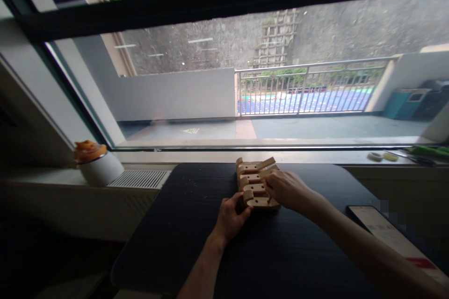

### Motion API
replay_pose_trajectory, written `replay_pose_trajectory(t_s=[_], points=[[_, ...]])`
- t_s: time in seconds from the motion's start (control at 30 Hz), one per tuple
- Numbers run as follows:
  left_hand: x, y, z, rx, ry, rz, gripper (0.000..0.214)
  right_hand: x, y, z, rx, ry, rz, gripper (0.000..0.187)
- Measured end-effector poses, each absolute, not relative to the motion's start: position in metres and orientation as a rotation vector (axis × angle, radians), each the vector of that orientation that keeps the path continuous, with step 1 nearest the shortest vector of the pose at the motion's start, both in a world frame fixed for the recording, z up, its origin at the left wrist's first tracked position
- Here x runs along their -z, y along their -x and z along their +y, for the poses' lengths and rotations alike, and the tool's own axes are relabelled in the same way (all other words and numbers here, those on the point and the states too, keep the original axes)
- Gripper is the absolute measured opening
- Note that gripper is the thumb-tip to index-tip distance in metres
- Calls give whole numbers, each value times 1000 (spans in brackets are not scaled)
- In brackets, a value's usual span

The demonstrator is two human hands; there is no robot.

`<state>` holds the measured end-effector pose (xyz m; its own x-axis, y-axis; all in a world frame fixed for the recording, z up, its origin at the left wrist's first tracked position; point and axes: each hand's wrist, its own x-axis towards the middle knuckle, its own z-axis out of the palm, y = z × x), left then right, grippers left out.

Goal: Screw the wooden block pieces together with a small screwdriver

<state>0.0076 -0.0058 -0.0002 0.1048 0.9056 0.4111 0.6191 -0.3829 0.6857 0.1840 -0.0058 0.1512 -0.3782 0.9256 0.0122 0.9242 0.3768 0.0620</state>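
Observation:
A light wooden assembly (257, 188) lies on the dark table in front of me. It has several parallel bars with small dark holes, rounded blocks along the left end, and slats tilted up at the far right. My left hand (231, 217) grips its near left corner between thumb and fingers. Over its right side, my right hand (282, 189) is closed in a pinch against the bars. Whatever sits between those fingertips is hidden. Just behind the hand, a tilted wooden slat (269, 171) shows. A thin peg stands in the nearest bar below the fingers.
On the dark table (168, 243), a flat dark-edged object with a light face (393, 236) lies at the right. A white pot with an orange top (100, 168) stands on the left sill. Tape rolls (382, 156) sit on the right sill, before the window.

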Motion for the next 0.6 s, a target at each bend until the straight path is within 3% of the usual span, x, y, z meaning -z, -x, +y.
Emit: replay_pose_trajectory(t_s=[0.13, 0.37, 0.6], points=[[-3, -8, -7, -1189, -2048, 1498, 35, -151, -189, 2, -180, -1825, 2495, 31], [-10, -9, -10, -1188, -2049, 1457, 31, -166, -200, -7, -27, -1527, 2714, 15], [-7, -9, -9, -1150, -2044, 1519, 36, -145, -194, 5, -215, -1765, 2581, 31]])
